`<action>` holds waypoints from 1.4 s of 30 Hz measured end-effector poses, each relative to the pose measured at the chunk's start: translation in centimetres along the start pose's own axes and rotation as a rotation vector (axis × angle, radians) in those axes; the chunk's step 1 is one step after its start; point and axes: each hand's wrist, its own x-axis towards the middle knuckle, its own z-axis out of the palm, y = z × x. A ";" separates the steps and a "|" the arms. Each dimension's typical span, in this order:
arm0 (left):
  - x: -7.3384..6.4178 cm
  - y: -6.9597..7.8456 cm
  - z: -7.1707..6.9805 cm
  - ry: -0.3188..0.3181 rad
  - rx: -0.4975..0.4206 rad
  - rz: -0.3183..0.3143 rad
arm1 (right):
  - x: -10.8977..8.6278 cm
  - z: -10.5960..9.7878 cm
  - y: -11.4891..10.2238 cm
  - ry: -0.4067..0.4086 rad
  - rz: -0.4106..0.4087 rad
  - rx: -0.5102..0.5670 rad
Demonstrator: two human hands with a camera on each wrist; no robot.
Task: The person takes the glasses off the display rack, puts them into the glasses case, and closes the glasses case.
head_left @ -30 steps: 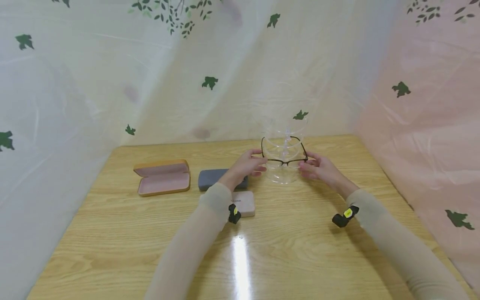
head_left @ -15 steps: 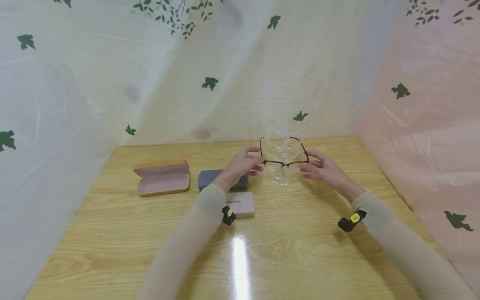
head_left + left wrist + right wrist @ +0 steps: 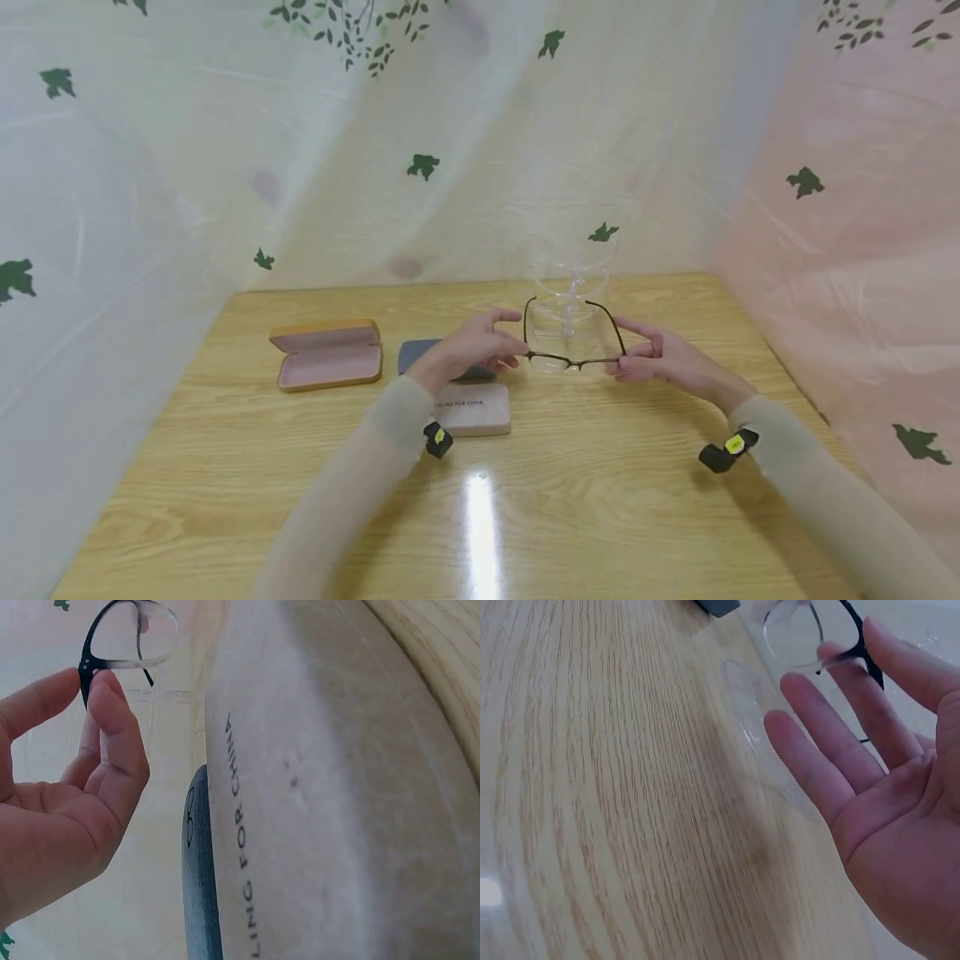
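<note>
A pair of eyeglasses (image 3: pixel 573 364) with a dark half-rim frame is held in front of a clear display stand (image 3: pixel 576 283), temples unfolded and pointing toward the stand. My left hand (image 3: pixel 480 346) pinches the frame's left corner between thumb and finger; the left wrist view shows this pinch on the dark hinge (image 3: pixel 86 666). At the opposite corner, my right hand (image 3: pixel 667 360) pinches the frame between thumb and forefinger. In the right wrist view, the other fingers (image 3: pixel 810 757) of that hand are spread out below the frame.
Left of centre lies an open orange glasses case (image 3: pixel 330 367) with a pink lining. A dark blue-grey case (image 3: pixel 420 354) is partly behind the left hand. Closer to me is a pale case (image 3: pixel 480 410) with printed letters. Everything stands on a wooden table (image 3: pixel 600 500).
Both hands have drawn the eyeglasses toward me and away from the clear stand. The temples now sit lower in view, and the pale case shows more beside the left wrist.
</note>
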 end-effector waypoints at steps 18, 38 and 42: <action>-5.5 -0.9 -2.0 -0.163 0.073 0.028 | -0.3 2.9 -0.7 -0.215 -0.118 0.080; -12.4 -3.8 -9.3 -0.039 0.007 0.103 | 5.0 12.2 -3.2 -0.108 -0.146 0.107; -13.3 -4.7 -10.0 -0.031 0.014 0.094 | 5.7 13.2 -3.2 -0.121 -0.139 0.095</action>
